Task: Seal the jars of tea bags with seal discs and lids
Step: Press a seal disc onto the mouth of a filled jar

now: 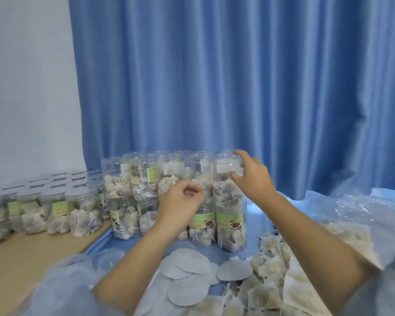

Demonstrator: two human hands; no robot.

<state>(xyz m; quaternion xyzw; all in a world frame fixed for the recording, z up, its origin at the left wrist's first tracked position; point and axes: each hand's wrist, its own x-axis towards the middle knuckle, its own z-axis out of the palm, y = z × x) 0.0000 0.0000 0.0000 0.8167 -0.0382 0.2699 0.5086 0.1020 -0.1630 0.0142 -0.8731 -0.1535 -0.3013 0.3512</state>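
Right hand [252,176] reaches the top-right open jar [228,179] in the stacked group at the back of the bench [27,252]; fingers spread around its rim, grip not visibly closed. Left hand [180,199] is loosely curled, apparently holding nothing. Seal discs [187,267] lie in front, lidded jars [82,208] at left. Step looks like fetching a jar; next needs a disc placed on its mouth.
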